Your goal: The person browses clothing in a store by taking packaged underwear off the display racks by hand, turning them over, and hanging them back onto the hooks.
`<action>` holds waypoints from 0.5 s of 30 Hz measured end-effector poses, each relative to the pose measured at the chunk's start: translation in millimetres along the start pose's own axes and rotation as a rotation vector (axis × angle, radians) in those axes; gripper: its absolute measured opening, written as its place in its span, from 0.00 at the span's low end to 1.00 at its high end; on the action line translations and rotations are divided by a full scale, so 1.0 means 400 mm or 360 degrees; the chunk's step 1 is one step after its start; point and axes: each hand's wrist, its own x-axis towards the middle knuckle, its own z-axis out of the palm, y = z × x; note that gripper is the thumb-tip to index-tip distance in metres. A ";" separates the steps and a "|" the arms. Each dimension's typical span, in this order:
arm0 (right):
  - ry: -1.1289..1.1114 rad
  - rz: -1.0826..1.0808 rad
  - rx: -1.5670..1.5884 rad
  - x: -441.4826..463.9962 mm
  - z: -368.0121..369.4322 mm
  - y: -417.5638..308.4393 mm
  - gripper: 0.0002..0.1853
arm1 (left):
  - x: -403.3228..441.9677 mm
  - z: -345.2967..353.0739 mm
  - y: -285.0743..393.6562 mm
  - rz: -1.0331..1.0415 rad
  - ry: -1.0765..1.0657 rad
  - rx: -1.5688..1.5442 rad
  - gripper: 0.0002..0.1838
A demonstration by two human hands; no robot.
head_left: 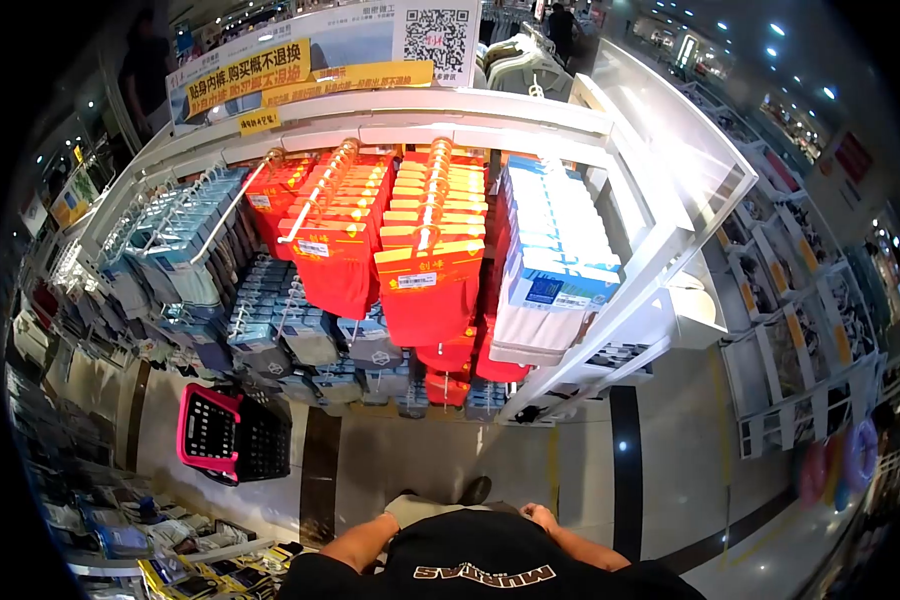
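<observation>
My right hand (540, 516) hangs low beside my body with its fingers curled in, and I see nothing in it. On the other side my left forearm (362, 544) shows, but the hand is hidden past the shorts. Both hands are well apart from the goods. Ahead, red packaged garments (430, 300) hang on hooks from a white display rack (370, 133). Beside them hang pale garments with blue-and-white header cards (560, 280). Grey and blue packs (175, 245) fill the left hooks.
A black shopping basket with a pink rim (208, 470) stands on the tiled floor to the left. Low bins of packaged goods (140, 525) sit at the lower left. White shelving (790, 350) lines the right. Signs and a QR code (435, 38) top the rack.
</observation>
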 end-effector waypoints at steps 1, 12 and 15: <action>-0.0001 0.0022 0.0056 0.014 0.023 0.023 0.27 | -0.016 -0.011 0.008 -0.0018 -0.0016 0.0006 0.29; -0.0073 0.0053 -0.0023 0.014 0.124 0.018 0.25 | -0.106 0.084 -0.152 -0.0332 -0.0123 -0.0386 0.28; 0.0062 -0.0133 -0.0217 -0.031 0.118 -0.075 0.27 | -0.122 0.073 -0.163 -0.0344 -0.0085 -0.0314 0.28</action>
